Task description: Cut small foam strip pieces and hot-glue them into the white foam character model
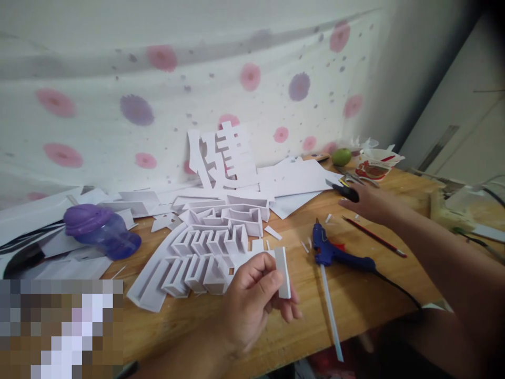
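My left hand is closed, pinching a short white foam-board strip upright above the wooden table. Just behind it lies a white foam-board model with many walled cells. My right hand reaches to the far right and grips the black handle of a pair of scissors lying on the table. A blue hot-glue gun with a white glue stick sits between my hands.
A white cut-out character leans against the flowered cloth at the back. White sheets, a purple bottle at left, a green fruit, a food cup and a red pencil lie about.
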Action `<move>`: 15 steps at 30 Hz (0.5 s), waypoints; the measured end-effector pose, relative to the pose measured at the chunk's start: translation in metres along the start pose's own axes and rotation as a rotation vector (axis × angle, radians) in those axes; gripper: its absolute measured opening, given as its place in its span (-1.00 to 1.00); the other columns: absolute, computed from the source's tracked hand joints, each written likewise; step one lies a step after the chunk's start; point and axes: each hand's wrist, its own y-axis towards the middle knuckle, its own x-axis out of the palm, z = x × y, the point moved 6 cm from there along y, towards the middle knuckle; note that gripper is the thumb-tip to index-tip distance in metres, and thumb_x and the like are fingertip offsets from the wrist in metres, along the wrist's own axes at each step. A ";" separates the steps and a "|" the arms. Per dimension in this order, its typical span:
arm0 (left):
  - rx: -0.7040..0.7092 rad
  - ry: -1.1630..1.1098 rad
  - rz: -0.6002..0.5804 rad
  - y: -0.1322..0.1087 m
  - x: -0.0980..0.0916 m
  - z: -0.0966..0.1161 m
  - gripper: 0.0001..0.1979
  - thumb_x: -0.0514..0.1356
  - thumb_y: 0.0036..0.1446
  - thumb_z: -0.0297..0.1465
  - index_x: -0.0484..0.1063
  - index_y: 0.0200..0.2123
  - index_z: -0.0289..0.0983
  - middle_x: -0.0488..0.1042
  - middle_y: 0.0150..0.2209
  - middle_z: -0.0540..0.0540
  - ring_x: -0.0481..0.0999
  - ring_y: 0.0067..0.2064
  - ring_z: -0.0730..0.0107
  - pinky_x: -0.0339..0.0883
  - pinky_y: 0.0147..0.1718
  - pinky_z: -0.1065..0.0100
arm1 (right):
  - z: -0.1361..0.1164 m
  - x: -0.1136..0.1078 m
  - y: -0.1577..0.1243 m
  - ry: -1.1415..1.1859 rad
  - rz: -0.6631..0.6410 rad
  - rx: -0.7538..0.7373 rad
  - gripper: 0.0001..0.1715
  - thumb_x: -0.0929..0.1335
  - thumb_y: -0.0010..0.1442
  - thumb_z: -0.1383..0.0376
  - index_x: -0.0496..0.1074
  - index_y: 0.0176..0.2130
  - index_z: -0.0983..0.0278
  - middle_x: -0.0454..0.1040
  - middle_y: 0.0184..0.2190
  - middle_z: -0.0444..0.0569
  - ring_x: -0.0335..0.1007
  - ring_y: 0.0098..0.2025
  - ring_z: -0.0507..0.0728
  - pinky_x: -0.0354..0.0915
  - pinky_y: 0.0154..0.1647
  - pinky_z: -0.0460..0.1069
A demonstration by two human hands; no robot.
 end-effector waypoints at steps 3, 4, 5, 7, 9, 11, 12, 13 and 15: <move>0.003 0.043 0.034 0.000 -0.002 0.000 -0.71 0.24 0.10 -0.26 0.26 -0.46 -0.34 0.51 -0.49 -0.03 0.44 -0.60 0.59 0.38 -0.50 0.46 | 0.009 0.013 -0.005 0.010 -0.068 -0.015 -0.68 0.25 0.22 0.20 0.36 -0.16 0.42 0.43 -0.34 0.22 0.30 -0.39 0.15 0.04 -0.41 -0.01; 0.001 0.050 0.041 0.000 -0.002 -0.001 -0.72 0.24 0.10 -0.26 0.26 -0.46 -0.33 0.51 -0.49 -0.03 0.44 -0.60 0.58 0.38 -0.50 0.45 | 0.005 0.013 -0.009 0.015 -0.070 -0.021 -0.70 0.25 0.22 0.22 0.36 -0.17 0.41 0.43 -0.35 0.20 0.30 -0.40 0.14 0.04 -0.42 -0.01; -0.001 0.055 0.046 0.000 -0.003 -0.001 -0.72 0.23 0.11 -0.26 0.25 -0.46 -0.33 0.50 -0.49 -0.03 0.43 -0.60 0.58 0.37 -0.50 0.45 | -0.001 0.011 -0.013 0.023 -0.061 -0.029 -0.72 0.25 0.23 0.22 0.36 -0.18 0.39 0.43 -0.37 0.17 0.29 -0.41 0.13 0.03 -0.42 -0.02; -0.005 0.066 0.050 0.000 -0.003 -0.002 -0.73 0.21 0.12 -0.26 0.25 -0.45 -0.32 0.50 -0.50 -0.03 0.42 -0.61 0.58 0.36 -0.51 0.44 | -0.018 0.003 -0.024 0.042 -0.030 -0.062 -0.73 0.24 0.25 0.17 0.35 -0.19 0.33 0.42 -0.37 0.11 0.29 -0.40 0.12 0.03 -0.42 -0.03; -0.001 0.093 0.048 0.001 -0.004 -0.002 -0.73 0.20 0.13 -0.26 0.24 -0.45 -0.31 0.49 -0.50 -0.02 0.42 -0.61 0.57 0.35 -0.52 0.43 | -0.031 -0.004 -0.033 0.052 -0.012 -0.103 -0.73 0.24 0.27 0.13 0.34 -0.20 0.27 0.42 -0.40 0.04 0.28 -0.41 0.12 0.02 -0.43 -0.04; 0.021 0.152 0.042 0.001 -0.005 0.000 -0.74 0.20 0.13 -0.26 0.23 -0.45 -0.30 0.48 -0.50 -0.02 0.43 -0.58 0.55 0.33 -0.53 0.44 | -0.032 -0.004 -0.036 0.042 -0.012 -0.122 -0.70 0.24 0.27 0.10 0.34 -0.16 0.26 0.42 -0.41 0.03 0.29 -0.42 0.12 0.01 -0.44 -0.04; 0.043 0.196 0.038 0.000 -0.005 0.003 -0.74 0.19 0.13 -0.26 0.23 -0.44 -0.30 0.47 -0.50 -0.01 0.44 -0.57 0.54 0.32 -0.54 0.46 | -0.027 -0.001 -0.034 0.031 -0.015 -0.120 -0.67 0.24 0.27 0.10 0.33 -0.12 0.28 0.43 -0.39 0.06 0.30 -0.42 0.13 0.01 -0.44 -0.03; 0.068 0.251 0.037 0.000 -0.005 0.006 -0.75 0.19 0.14 -0.26 0.24 -0.44 -0.30 0.46 -0.51 -0.01 0.44 -0.55 0.53 0.30 -0.55 0.47 | -0.018 0.004 -0.031 0.019 -0.018 -0.111 -0.64 0.24 0.26 0.11 0.32 -0.08 0.32 0.43 -0.35 0.10 0.31 -0.40 0.14 0.02 -0.43 -0.03; 0.121 0.373 0.054 -0.002 -0.005 0.014 -0.77 0.17 0.15 -0.26 0.27 -0.41 -0.29 0.42 -0.53 0.01 0.42 -0.54 0.54 0.26 -0.56 0.50 | 0.003 0.017 -0.023 -0.002 -0.028 -0.092 -0.61 0.29 0.23 0.17 0.33 -0.07 0.41 0.44 -0.29 0.19 0.33 -0.36 0.15 0.05 -0.41 -0.02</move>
